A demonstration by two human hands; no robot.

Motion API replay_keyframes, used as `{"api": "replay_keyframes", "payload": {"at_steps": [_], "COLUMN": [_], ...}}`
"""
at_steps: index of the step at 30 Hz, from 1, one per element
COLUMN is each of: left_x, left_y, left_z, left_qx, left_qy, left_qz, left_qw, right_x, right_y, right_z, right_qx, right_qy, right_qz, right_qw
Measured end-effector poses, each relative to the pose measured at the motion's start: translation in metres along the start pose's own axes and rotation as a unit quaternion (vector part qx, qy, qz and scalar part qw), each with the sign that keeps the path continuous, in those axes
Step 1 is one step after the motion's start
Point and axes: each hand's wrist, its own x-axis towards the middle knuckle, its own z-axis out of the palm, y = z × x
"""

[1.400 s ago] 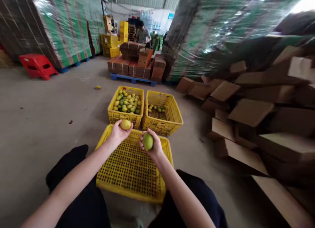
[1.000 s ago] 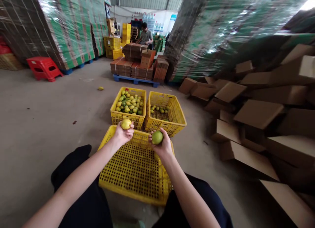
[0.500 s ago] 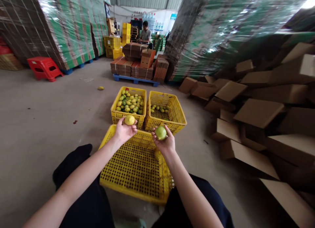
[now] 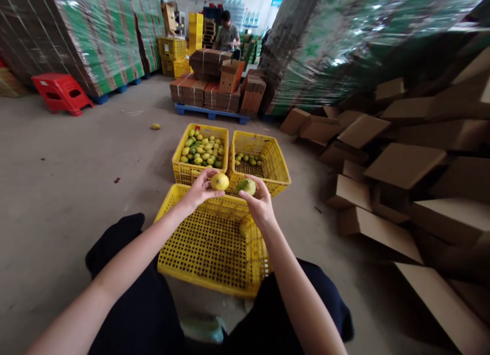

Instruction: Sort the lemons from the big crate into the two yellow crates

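My left hand (image 4: 201,187) is closed around a yellow lemon (image 4: 219,181), its end turned towards me. Close beside it, a green lemon (image 4: 246,186) sits in the grip of my right hand (image 4: 262,199), thumb across its near side. Both fruits are held up over the far rim of the nearest yellow crate (image 4: 206,242), which has a perforated floor and one yellowish fruit in its right corner. Beyond stand two more yellow crates: the left crate (image 4: 179,172) is heaped with yellow and green lemons, while the right crate (image 4: 281,173) has several at its far end.
Open cardboard boxes (image 4: 406,171) lie piled on the right. A red stool (image 4: 61,93) and a loose lemon (image 4: 155,126) are on the floor to the left. Farther back, flattened cartons rest on a blue pallet (image 4: 210,113), with a person (image 4: 228,38) behind them.
My hands have come closer together, bringing the two lemons nearly side by side. Both have turned, with fingers and thumbs now gripping the fruits from the sides. The view has tipped slightly downward.
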Motion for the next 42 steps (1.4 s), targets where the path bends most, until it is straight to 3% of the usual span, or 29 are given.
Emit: {"api": "replay_keyframes", "payload": {"at_steps": [3, 9, 14, 23, 29, 32, 37, 42], "left_x": [-0.003, -0.009, -0.012, -0.004, 0.000, 0.001, 0.003, 0.001], "left_y": [0.004, 0.016, 0.018, 0.006, 0.005, 0.007, 0.007, 0.003], "left_z": [0.001, 0.010, 0.012, 0.001, -0.002, -0.001, -0.004, 0.000], "left_qx": [0.036, 0.010, -0.005, -0.028, -0.022, -0.045, -0.113, -0.091], "left_qy": [-0.027, -0.001, 0.007, 0.068, 0.065, 0.065, 0.068, 0.090], "left_qz": [0.013, -0.013, -0.020, -0.095, -0.226, -0.282, -0.289, -0.192], "left_qw": [0.999, 1.000, 1.000, 0.993, 0.972, 0.956, 0.948, 0.973], "right_x": [-0.005, -0.010, -0.011, -0.009, -0.005, -0.004, -0.005, -0.008], "right_y": [-0.004, -0.014, -0.016, 0.007, 0.004, 0.005, 0.005, -0.002], "right_z": [0.004, 0.017, 0.017, 0.019, 0.016, 0.014, 0.016, 0.020], "right_qx": [-0.028, 0.018, -0.003, 0.131, 0.270, 0.295, 0.314, 0.268], "right_qy": [-0.019, 0.013, 0.007, 0.070, 0.068, 0.060, 0.044, 0.054], "right_qz": [-0.020, -0.007, -0.007, 0.097, 0.295, 0.342, 0.315, 0.232], "right_qw": [0.999, 1.000, 1.000, 0.984, 0.914, 0.890, 0.895, 0.934]}}
